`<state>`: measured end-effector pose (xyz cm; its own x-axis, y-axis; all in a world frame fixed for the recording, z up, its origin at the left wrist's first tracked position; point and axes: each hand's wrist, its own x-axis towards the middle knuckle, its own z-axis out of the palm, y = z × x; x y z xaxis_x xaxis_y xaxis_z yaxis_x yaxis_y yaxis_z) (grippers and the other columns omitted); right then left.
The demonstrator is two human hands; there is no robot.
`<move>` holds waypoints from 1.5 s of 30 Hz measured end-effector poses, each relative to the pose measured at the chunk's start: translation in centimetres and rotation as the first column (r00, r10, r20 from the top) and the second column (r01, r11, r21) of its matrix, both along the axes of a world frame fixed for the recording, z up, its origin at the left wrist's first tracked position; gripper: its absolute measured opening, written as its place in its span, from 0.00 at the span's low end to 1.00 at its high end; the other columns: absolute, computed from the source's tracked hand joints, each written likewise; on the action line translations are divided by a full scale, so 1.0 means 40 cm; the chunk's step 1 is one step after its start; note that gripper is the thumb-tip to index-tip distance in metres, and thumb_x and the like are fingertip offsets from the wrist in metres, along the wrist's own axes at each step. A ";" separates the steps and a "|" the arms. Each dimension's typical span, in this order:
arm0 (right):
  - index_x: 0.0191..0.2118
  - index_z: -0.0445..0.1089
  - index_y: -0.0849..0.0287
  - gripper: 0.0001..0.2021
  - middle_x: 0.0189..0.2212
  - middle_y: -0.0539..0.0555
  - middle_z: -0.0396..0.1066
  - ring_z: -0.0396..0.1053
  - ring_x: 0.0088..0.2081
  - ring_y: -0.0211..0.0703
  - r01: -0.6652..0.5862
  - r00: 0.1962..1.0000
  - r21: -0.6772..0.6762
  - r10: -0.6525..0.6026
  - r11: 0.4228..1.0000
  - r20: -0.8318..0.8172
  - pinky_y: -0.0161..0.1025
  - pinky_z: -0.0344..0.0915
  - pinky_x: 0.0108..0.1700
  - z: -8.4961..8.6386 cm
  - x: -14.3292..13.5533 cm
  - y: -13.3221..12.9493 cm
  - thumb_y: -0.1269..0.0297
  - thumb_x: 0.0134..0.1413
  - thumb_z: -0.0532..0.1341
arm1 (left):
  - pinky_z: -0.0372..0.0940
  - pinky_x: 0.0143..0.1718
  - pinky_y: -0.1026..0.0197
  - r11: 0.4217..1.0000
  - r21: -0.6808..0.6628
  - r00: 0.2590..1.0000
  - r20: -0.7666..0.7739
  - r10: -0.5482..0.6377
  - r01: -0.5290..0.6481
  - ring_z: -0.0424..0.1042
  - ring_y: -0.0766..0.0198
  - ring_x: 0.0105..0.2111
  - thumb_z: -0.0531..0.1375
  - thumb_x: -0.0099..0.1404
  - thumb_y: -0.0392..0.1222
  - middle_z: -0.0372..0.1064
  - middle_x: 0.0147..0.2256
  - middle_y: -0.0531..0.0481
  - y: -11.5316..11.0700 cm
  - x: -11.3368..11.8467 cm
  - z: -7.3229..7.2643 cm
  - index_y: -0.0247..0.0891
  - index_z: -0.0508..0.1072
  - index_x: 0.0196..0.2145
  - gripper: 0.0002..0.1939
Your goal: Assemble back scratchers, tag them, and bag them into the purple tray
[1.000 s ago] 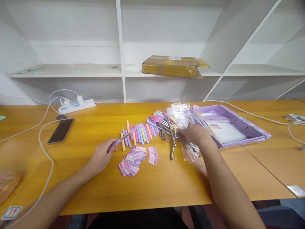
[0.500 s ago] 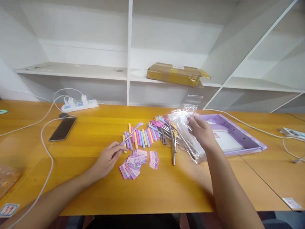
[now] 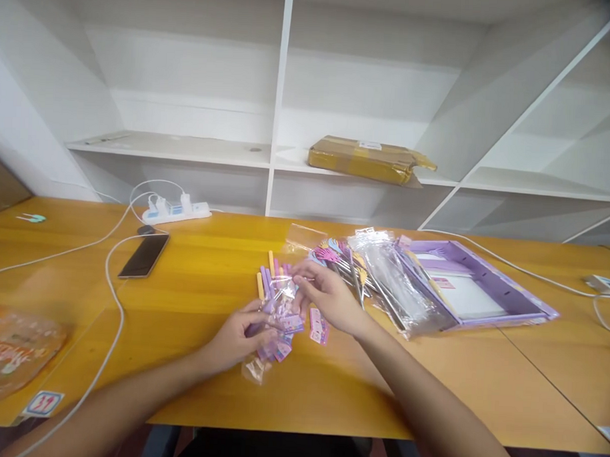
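Clear thin plastic bag (image 3: 254, 370): spans both hands above the bench (image 3: 329, 402), over flat pink-and-purple printed cards (image 3: 284, 351); likely light, limp, slippery and easily creased.
Left grip (image 3: 251, 332): clenched on the bag's lower part; glare and blur leave its contents uncertain.
Right grip (image 3: 303, 292): fingertips pinching the bag's upper part.
Hold points: opposite edges, thumb against forefinger; pull gently, as thin film may tear.
Yellow and purple rounded sticks (image 3: 261, 285): on the bench, just beyond the bag; probably stiff; hold mid-length.
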<state>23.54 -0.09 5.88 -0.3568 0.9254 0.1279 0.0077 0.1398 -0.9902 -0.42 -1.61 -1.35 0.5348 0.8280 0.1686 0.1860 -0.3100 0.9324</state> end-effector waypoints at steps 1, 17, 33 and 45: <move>0.45 0.61 0.53 0.12 0.36 0.47 0.70 0.74 0.24 0.35 0.082 0.992 0.035 -0.078 0.996 -0.101 0.34 0.71 0.22 -0.025 -0.012 0.006 0.53 0.64 0.62 | 0.67 0.49 0.54 0.999 -0.013 0.999 0.009 0.044 -0.044 0.71 0.54 0.43 0.63 0.68 0.59 0.70 0.40 0.45 0.000 0.004 -0.004 0.39 0.83 0.40 0.20; 0.37 0.67 0.55 0.21 0.28 0.48 0.71 0.69 0.28 0.39 0.085 0.990 -0.099 -0.095 0.991 -0.103 0.38 0.68 0.32 -0.181 -0.099 0.012 0.47 0.52 0.73 | 0.72 0.39 0.58 0.934 -0.276 0.973 0.087 -0.212 0.228 0.76 0.61 0.33 0.65 0.69 0.55 0.76 0.38 0.45 -0.013 0.018 0.002 0.38 0.84 0.37 0.17; 0.50 0.67 0.52 0.15 0.31 0.47 0.73 0.59 0.18 0.32 0.038 0.998 0.035 -0.036 0.999 -0.055 0.33 0.55 0.19 -0.115 0.005 0.008 0.47 0.68 0.59 | 0.58 0.21 0.69 0.879 -0.413 0.739 0.511 0.440 -0.238 0.57 0.72 0.23 0.67 0.67 0.56 0.64 0.28 0.56 0.097 -0.051 0.020 0.41 0.75 0.60 0.28; 0.41 0.71 0.54 0.19 0.31 0.52 0.72 0.68 0.29 0.41 -0.242 0.895 0.243 0.119 0.940 0.431 0.38 0.66 0.34 -0.125 0.008 0.010 0.54 0.76 0.47 | 0.76 0.46 0.54 0.884 -0.392 0.732 0.518 0.442 -0.256 0.76 0.61 0.41 0.73 0.62 0.49 0.77 0.39 0.48 0.101 -0.042 0.023 0.36 0.80 0.44 0.18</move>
